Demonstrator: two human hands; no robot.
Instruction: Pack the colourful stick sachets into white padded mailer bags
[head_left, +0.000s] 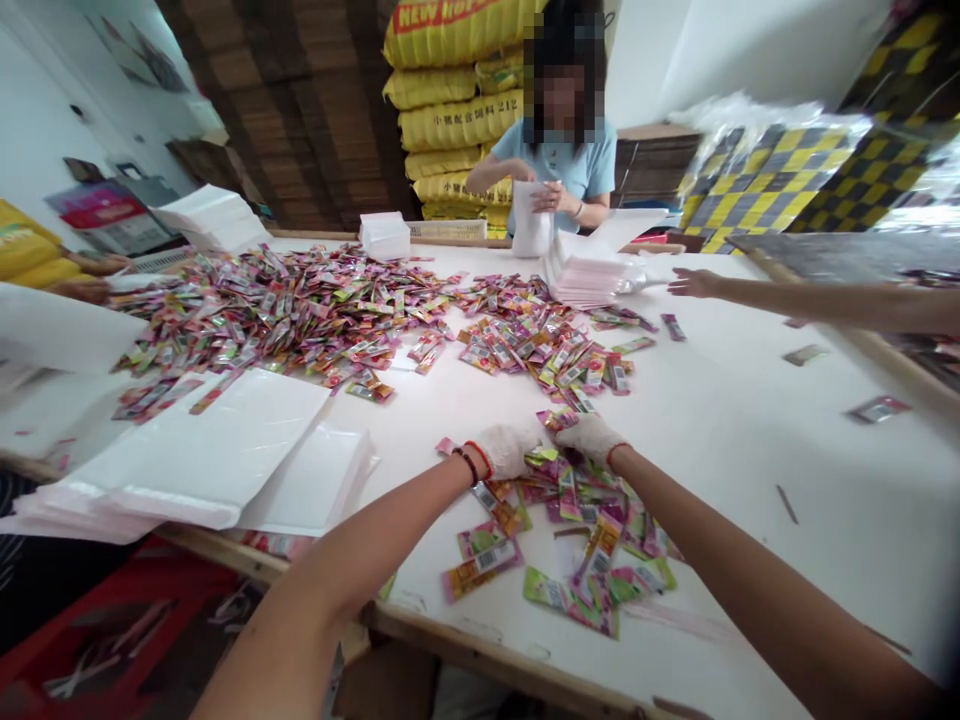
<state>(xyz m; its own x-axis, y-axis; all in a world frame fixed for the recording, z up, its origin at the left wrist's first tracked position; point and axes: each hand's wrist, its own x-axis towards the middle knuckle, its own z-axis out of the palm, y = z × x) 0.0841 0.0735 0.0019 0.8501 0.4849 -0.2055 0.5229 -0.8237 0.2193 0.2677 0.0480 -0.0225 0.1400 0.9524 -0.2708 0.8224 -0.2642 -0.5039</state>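
My left hand (506, 451), in a white knit glove with an orange cuff, rests at the near pile of small snack packets (592, 490). Its fingertips are hidden among them. Opposite it, my right hand (587, 437), gloved the same way, has its fingers curled at the pile's far side against a pink-purple packet (556, 419). The packets are flat, shiny, pink, green and orange, some with barcodes. Several, such as an orange one (481, 568), lie loose toward the table's front edge.
The white table (750, 450) has a wooden rim. A large packet heap (285, 305) and a smaller one (532, 335) lie beyond. White padded envelopes (217, 440) are stacked at left. A co-worker (559, 150) holds a white bag (531, 222); another person's arm (795, 300) reaches in from the right.
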